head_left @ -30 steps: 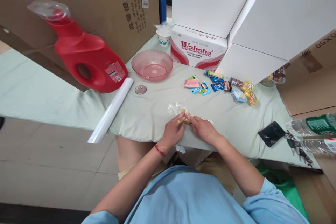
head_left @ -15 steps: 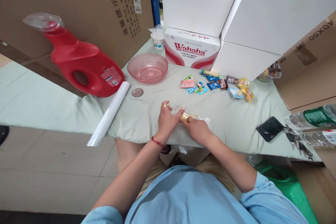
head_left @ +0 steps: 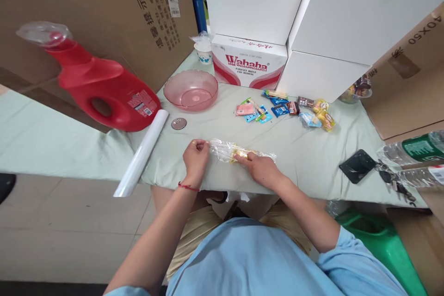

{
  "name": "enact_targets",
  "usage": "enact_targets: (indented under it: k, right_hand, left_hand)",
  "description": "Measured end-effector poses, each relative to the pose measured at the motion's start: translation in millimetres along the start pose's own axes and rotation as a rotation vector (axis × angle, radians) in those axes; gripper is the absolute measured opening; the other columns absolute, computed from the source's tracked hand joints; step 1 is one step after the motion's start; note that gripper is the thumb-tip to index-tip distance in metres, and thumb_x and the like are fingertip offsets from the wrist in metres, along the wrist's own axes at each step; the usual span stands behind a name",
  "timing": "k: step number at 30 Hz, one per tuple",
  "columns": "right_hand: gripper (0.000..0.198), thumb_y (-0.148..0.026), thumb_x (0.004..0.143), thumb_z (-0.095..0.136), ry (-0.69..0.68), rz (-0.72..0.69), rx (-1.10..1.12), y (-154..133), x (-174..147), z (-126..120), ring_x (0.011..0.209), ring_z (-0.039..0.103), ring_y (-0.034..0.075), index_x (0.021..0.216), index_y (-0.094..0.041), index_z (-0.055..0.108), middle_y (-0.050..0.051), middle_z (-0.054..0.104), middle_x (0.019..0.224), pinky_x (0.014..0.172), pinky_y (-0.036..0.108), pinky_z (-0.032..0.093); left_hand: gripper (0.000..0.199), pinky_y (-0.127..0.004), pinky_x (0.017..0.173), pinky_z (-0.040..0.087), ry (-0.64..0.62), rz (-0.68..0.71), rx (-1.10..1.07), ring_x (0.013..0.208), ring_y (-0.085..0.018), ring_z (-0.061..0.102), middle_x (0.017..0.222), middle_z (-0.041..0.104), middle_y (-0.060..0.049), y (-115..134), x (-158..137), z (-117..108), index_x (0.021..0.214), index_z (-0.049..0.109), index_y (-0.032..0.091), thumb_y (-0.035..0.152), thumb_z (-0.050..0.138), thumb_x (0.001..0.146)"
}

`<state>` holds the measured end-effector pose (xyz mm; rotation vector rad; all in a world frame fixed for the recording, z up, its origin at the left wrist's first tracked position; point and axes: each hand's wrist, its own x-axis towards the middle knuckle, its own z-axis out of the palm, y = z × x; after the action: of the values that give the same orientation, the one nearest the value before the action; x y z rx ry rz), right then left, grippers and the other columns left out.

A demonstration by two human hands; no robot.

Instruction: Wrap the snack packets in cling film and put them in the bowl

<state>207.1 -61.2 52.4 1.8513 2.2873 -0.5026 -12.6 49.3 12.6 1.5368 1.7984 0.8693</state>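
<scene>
A small yellow-wrapped snack [head_left: 239,154] lies on the cloth, covered in clear plastic film [head_left: 222,149] that stretches out to both sides. At the film's left end, my left hand [head_left: 196,156] is closed, pinching its edge between thumb and fingers. My right hand [head_left: 263,170] rests on the snack from the right, index finger laid over it and the other fingers curled in; its thumb is hard to make out. A white roll [head_left: 142,155], which looks like plastic film, lies to the left, partly over the table edge.
Beyond my hands are several small snack packets [head_left: 279,110], a pink bowl [head_left: 191,107] and a round metal piece [head_left: 178,123]. A red jug [head_left: 104,83] stands left. On the right lie a black wallet [head_left: 357,165], keys [head_left: 391,185] and bottles [head_left: 421,149]. Boxes [head_left: 248,62] stand behind.
My left hand has moved left, away from the snack, pulling the film's end out. More of the film and the yellow snack now show. My right hand has stayed on the snack.
</scene>
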Motion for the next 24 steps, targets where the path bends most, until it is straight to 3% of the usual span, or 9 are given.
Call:
enact_targets:
  k: [3, 5, 7, 9, 12, 14, 16, 18, 24]
  right_hand:
    - [0.065, -0.018, 0.107, 0.037, 0.004, -0.009, -0.003, 0, 1, 1, 0.091, 0.068, 0.023, 0.166, -0.045, 0.034, 0.008, 0.066, 0.129, 0.075, 0.031, 0.047]
    - [0.063, -0.019, 0.108, 0.038, 0.008, -0.015, 0.014, 1, 0, 1, 0.091, 0.068, 0.022, 0.166, -0.044, 0.036, 0.009, 0.066, 0.128, 0.077, 0.032, 0.048]
    - [0.060, -0.024, 0.108, 0.044, 0.025, -0.043, 0.071, 5, -3, 1, 0.095, 0.068, 0.023, 0.166, -0.041, 0.038, 0.010, 0.065, 0.130, 0.080, 0.032, 0.050]
    - [0.057, -0.033, 0.108, 0.052, 0.063, -0.104, 0.181, 11, -7, 3, 0.105, 0.067, 0.024, 0.164, -0.038, 0.041, 0.010, 0.062, 0.134, 0.085, 0.033, 0.051]
    - [0.052, -0.040, 0.107, 0.057, 0.128, -0.195, 0.356, 22, -11, 10, 0.117, 0.063, 0.024, 0.158, -0.032, 0.052, 0.010, 0.060, 0.134, 0.094, 0.034, 0.053]
    - [0.047, -0.037, 0.108, 0.055, 0.157, -0.209, 0.414, 26, -11, 16, 0.118, 0.062, 0.022, 0.154, -0.030, 0.057, 0.010, 0.061, 0.131, 0.097, 0.035, 0.052]
    - [0.045, -0.034, 0.109, 0.053, 0.165, -0.195, 0.431, 27, -10, 20, 0.115, 0.062, 0.022, 0.153, -0.030, 0.058, 0.009, 0.061, 0.128, 0.098, 0.034, 0.052]
    - [0.045, -0.030, 0.108, 0.053, 0.156, -0.175, 0.430, 26, -7, 22, 0.111, 0.062, 0.021, 0.153, -0.032, 0.059, 0.008, 0.060, 0.125, 0.096, 0.034, 0.053]
    - [0.054, -0.016, 0.101, 0.054, 0.176, -0.149, 0.424, 17, -6, 26, 0.110, 0.061, 0.022, 0.154, -0.028, 0.057, 0.009, 0.060, 0.125, 0.095, 0.034, 0.052]
  left_hand:
    - [0.042, -0.048, 0.120, 0.039, -0.008, 0.092, 0.035, 0.133, -0.031, 0.056, 0.132, 0.068, -0.016, 7, 5, 5, 0.116, 0.070, 0.018, 0.051, 0.056, 0.094]
    - [0.045, -0.055, 0.128, 0.026, -0.137, 0.157, 0.125, 0.154, -0.037, 0.036, 0.148, 0.061, -0.016, 10, 8, 13, 0.114, 0.071, 0.021, 0.057, 0.065, 0.088]
    - [0.043, -0.061, 0.129, 0.019, -0.307, 0.231, 0.241, 0.162, -0.041, 0.021, 0.159, 0.053, -0.014, 10, 9, 18, 0.104, 0.073, 0.024, 0.058, 0.075, 0.080]
    - [0.037, -0.062, 0.130, 0.018, -0.408, 0.307, 0.288, 0.163, -0.041, 0.019, 0.164, 0.050, -0.009, 5, 9, 19, 0.096, 0.073, 0.025, 0.054, 0.079, 0.074]
    - [0.030, -0.053, 0.126, 0.032, -0.431, 0.373, 0.194, 0.150, -0.036, 0.043, 0.151, 0.062, -0.010, -3, 9, 10, 0.089, 0.069, 0.025, 0.049, 0.075, 0.072]
    - [0.028, -0.045, 0.111, 0.048, -0.474, 0.334, 0.109, 0.121, -0.030, 0.064, 0.124, 0.074, -0.009, -4, 7, -1, 0.087, 0.067, 0.024, 0.048, 0.070, 0.073]
    - [0.025, -0.036, 0.087, 0.054, -0.515, 0.242, 0.051, 0.088, -0.024, 0.067, 0.091, 0.074, -0.003, 2, 3, -10, 0.085, 0.064, 0.024, 0.047, 0.066, 0.075]
    - [0.022, -0.031, 0.072, 0.049, -0.494, 0.179, 0.029, 0.072, -0.020, 0.063, 0.073, 0.067, 0.002, 14, -6, -15, 0.082, 0.062, 0.024, 0.045, 0.065, 0.077]
    - [0.018, -0.032, 0.076, 0.051, -0.410, 0.266, 0.068, 0.080, -0.021, 0.067, 0.085, 0.072, -0.002, 52, -50, 16, 0.094, 0.069, 0.022, 0.038, 0.063, 0.088]
